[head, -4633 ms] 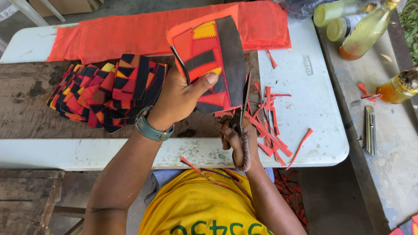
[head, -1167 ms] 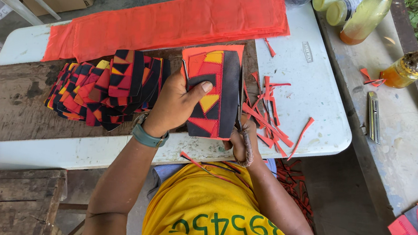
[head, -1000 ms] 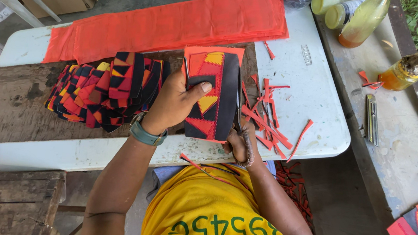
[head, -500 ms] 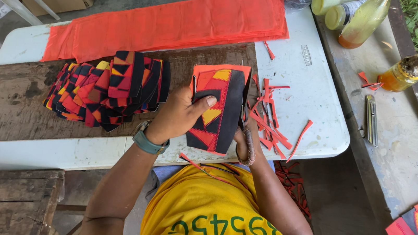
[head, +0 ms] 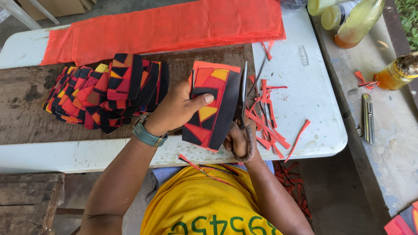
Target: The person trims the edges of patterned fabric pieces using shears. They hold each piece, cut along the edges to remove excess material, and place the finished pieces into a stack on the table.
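At the near edge of the white surface (head: pixel 319 119), just past the wooden board (head: pixel 5 110), the left hand (head: pixel 176 109) holds a patchwork fabric piece (head: pixel 215 105) of black, red and orange upright off the board, thumb pressed across its face and fingers hidden behind, so its grip is pinching the panel near its left side. The right hand (head: pixel 238 139) is closed through the handles of the scissors (head: pixel 243 92), whose blades run up along the panel's right edge; whether the blades are parted cannot be told. To do this trimming well, it would help to keep the fabric taut and flat between thumb and fingers, let the blades follow the black border strip closely, and feed the panel with the left hand rather than twisting the scissors. Trimmed red strips (head: pixel 271 124) lie scattered just right of the scissors, toward the near right corner. A fanned stack of similar patchwork pieces (head: pixel 104 90) rests on the board left of the wrist, and a long folded red cloth (head: pixel 177 24) lies along the far edge.
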